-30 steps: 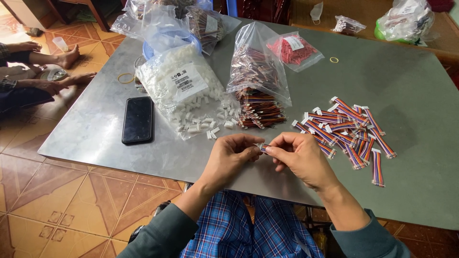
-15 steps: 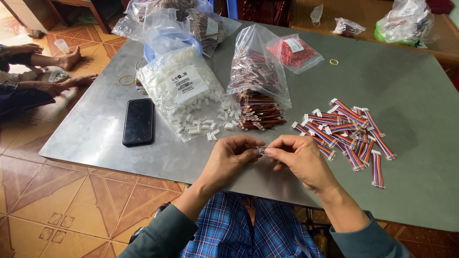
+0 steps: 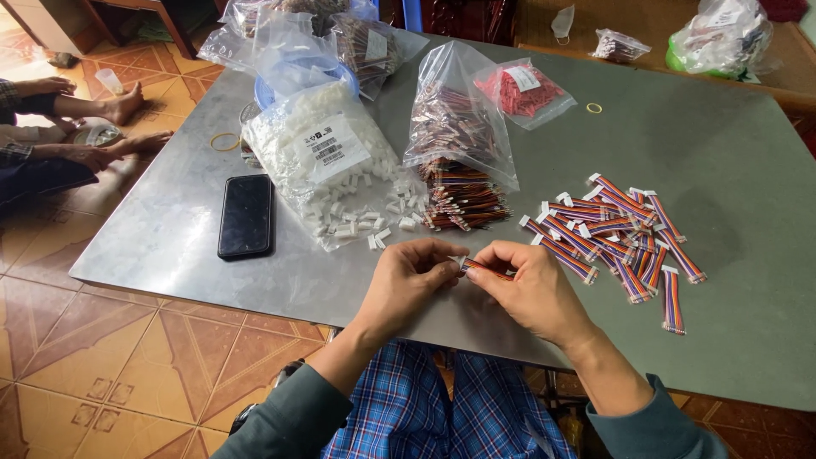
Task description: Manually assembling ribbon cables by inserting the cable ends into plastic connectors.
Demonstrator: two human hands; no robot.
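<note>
My left hand (image 3: 414, 276) and right hand (image 3: 529, 285) both pinch one striped wire piece (image 3: 486, 269) between fingertips. Its left end seems to carry a white connector (image 3: 460, 261).

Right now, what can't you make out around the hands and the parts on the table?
Head view only:
- Wire piece: mostly covered by the left hand and right hand; whether its white end is seated, unclear.
- Loose white connectors: too small to count.
- Bag of white connectors: its contents blur behind plastic.
- Green bag: cut by the top edge.
</note>
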